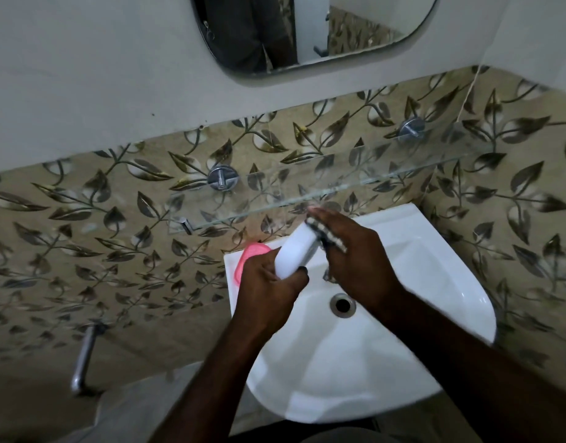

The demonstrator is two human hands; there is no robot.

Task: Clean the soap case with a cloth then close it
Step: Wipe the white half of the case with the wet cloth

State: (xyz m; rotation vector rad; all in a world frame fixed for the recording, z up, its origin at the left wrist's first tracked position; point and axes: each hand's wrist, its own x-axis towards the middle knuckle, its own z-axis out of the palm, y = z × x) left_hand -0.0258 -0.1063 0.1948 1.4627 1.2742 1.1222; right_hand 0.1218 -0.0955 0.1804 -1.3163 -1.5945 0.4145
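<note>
Left hand (268,282) clamps the white case (296,254) at its lower end, tilted over the sink (435,238) for access. Right hand (361,254) presses a checked cloth (326,235) against the case's upper side. Pink piece (248,259) sits just left of the grip.

Small bathroom corner, kinda dim lighting

White sink (403,362) mounted against beige tiles (83,238) with a leaf-and-vine print, plain grey wall (83,75) above that. Rounded mirror (307,33) up top, clear glass shelf (339,180) on chrome mounts just under it, and a chrome tap (83,359) sticking out low on the left.
</note>
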